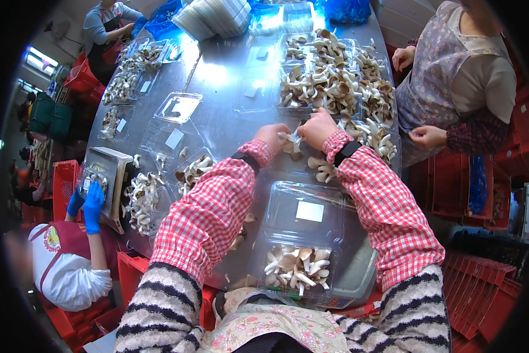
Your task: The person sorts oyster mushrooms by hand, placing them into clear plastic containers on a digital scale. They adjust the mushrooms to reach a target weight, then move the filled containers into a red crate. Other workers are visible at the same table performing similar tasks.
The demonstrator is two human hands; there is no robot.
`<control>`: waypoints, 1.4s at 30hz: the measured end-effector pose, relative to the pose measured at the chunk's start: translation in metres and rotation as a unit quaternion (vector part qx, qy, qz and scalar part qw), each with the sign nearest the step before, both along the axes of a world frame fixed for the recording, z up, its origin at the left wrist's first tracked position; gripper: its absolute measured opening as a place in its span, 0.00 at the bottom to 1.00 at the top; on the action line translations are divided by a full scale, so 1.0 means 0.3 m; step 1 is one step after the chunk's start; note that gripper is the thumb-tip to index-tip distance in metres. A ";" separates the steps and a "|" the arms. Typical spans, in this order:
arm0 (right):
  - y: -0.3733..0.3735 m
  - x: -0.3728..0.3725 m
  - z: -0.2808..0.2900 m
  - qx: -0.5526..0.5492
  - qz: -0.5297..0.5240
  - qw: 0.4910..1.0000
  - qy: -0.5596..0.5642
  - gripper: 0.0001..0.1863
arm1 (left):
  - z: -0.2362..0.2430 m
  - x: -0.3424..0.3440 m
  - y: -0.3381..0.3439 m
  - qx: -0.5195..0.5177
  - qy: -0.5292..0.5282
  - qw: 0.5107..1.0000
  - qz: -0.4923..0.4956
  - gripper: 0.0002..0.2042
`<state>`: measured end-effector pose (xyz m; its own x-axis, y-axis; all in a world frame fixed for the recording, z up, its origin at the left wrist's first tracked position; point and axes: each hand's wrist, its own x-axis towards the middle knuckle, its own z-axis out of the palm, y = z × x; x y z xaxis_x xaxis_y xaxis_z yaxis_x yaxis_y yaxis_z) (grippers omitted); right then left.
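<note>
Both my hands are over the middle of the metal table. My left hand (272, 139) is closed, its fingertips pinching a pale mushroom (292, 140). Close beside it, my right hand (318, 129) is closed too, its fingertips at the same mushroom's upper end; what exactly it grips is partly hidden. More loose mushrooms (321, 169) lie below my right hand. Nearest my body stands a see-through plastic clamshell box (335, 276) with mushrooms (298, 266) in its base. Its lid (279, 206) is folded back away from me and carries a white label (309, 211).
A large mushroom heap (320, 82) lies ahead to the right, beside a co-worker (446, 82). At left, another co-worker's blue-gloved hand (92, 206) is over a packed box on a scale (114, 182). Stacked plastic boxes (211, 20) stand at the far end. Red crates (476, 288) flank the table.
</note>
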<state>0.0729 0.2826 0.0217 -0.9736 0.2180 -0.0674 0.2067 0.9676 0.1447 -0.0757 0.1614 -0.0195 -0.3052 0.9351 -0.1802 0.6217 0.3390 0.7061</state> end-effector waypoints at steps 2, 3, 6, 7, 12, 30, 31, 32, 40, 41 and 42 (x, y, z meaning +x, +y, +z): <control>0.005 0.009 0.018 -0.007 0.005 1.000 0.003 0.04 | 0.006 -0.030 -0.012 0.013 -0.138 0.990 0.031 0.14; 0.006 0.017 0.034 -0.029 -0.010 0.999 0.023 0.04 | 0.017 -0.045 -0.025 0.021 -0.200 0.979 0.044 0.13; -0.008 0.055 0.115 -0.114 -0.043 0.985 0.126 0.05 | 0.077 -0.059 -0.102 0.051 -0.322 0.941 0.094 0.12; -0.022 0.078 0.151 -0.154 -0.037 0.974 0.160 0.06 | 0.107 -0.055 -0.143 0.065 -0.347 0.930 0.107 0.13; -0.207 0.293 0.346 -0.432 -0.039 0.862 0.262 0.11 | 0.295 0.056 -0.385 0.128 -0.381 0.911 0.094 0.12; -0.925 0.718 0.302 -0.313 -0.238 0.857 0.333 0.12 | 0.426 0.542 -0.877 0.264 0.116 0.953 -0.090 0.14; -0.921 0.719 0.307 -0.320 -0.239 0.855 0.331 0.13 | 0.432 0.534 -0.878 0.264 0.128 0.952 -0.090 0.14; -0.928 0.721 0.311 -0.324 -0.238 0.851 0.337 0.13 | 0.435 0.527 -0.888 0.269 0.136 0.950 -0.088 0.14; -0.964 0.718 0.304 -0.400 -0.356 0.755 0.378 0.16 | 0.419 0.549 -0.920 0.274 0.007 0.961 -0.028 0.11; -0.967 0.723 0.304 -0.388 -0.361 0.752 0.392 0.16 | 0.423 0.564 -0.926 0.240 -0.022 0.971 -0.005 0.08; -0.972 0.725 0.304 -0.375 -0.368 0.749 0.405 0.17 | 0.426 0.571 -0.924 0.228 -0.021 0.973 -0.025 0.07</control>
